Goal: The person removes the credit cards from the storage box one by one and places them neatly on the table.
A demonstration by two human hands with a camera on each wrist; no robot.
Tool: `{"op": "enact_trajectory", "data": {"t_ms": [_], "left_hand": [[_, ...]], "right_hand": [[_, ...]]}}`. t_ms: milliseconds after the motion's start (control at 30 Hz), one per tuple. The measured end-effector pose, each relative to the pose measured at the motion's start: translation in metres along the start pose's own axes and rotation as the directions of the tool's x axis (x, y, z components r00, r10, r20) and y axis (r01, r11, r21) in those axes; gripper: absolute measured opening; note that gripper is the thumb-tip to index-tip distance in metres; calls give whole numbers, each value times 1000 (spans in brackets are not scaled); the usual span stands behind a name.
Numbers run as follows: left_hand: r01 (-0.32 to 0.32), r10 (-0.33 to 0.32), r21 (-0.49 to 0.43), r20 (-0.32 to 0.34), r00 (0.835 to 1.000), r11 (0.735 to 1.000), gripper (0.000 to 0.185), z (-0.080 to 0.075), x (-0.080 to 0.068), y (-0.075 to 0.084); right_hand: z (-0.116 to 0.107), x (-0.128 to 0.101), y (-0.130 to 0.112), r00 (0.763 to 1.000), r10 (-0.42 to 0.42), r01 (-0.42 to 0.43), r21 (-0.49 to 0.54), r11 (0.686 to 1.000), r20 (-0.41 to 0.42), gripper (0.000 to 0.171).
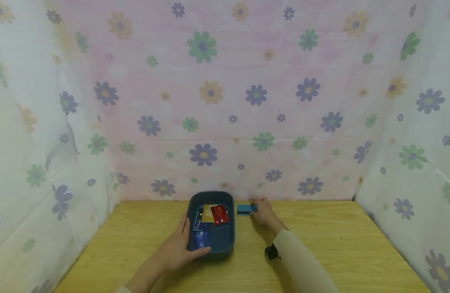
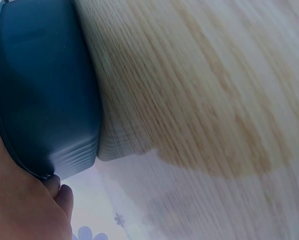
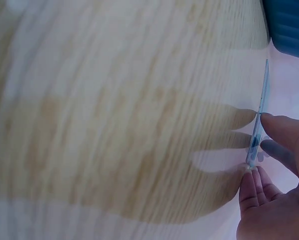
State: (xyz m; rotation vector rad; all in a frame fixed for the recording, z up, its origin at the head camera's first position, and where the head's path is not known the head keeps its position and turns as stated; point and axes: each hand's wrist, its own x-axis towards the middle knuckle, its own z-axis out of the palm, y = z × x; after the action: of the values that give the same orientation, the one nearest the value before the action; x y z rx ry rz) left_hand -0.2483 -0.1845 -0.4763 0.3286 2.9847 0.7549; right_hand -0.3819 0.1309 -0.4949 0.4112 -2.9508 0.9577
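Observation:
A dark teal tray [image 1: 222, 239] stands on the table, left of centre. My left hand [image 1: 172, 248] grips it, with the thumb over the near rim and the other fingers along the left side. Inside lie several cards: a red card [image 1: 220, 215] overlapping a yellow card [image 1: 207, 214], and a blue card [image 1: 201, 238] closer to the thumb. Right of the tray, a light blue card [image 1: 243, 209] with a dark stripe lies at the table's far side. The right hand [image 1: 264, 212] pinches its right end; in the right wrist view the thumb and fingertips meet the thin card [image 3: 264, 90].
The wooden table [image 1: 338, 244] is backed by a flowered cloth [image 1: 232, 162] that also hangs at both sides. Below the right sleeve [image 1: 301, 260] a small black object [image 1: 271, 252] shows at the wrist.

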Motion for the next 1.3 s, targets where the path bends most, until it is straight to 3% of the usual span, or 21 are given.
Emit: {"op": "enact_trajectory", "data": {"t_ms": [533,833,1300], "left_hand": [[6,-6,-13,4,1000,1000,129,5,-1,-1],[5,-5,-3,25,1000,1000,130,4,0,0],[14,-15,6,22,1000,1000,130,0,-1,-1]], "right_hand": [[-2,0,4,998,-26,25,25,999,60,43],[-14,-9,6,998,-35,32,69,997,43,45],[-34,-32,-11,988,-142,129,174,976,61,49]]}}
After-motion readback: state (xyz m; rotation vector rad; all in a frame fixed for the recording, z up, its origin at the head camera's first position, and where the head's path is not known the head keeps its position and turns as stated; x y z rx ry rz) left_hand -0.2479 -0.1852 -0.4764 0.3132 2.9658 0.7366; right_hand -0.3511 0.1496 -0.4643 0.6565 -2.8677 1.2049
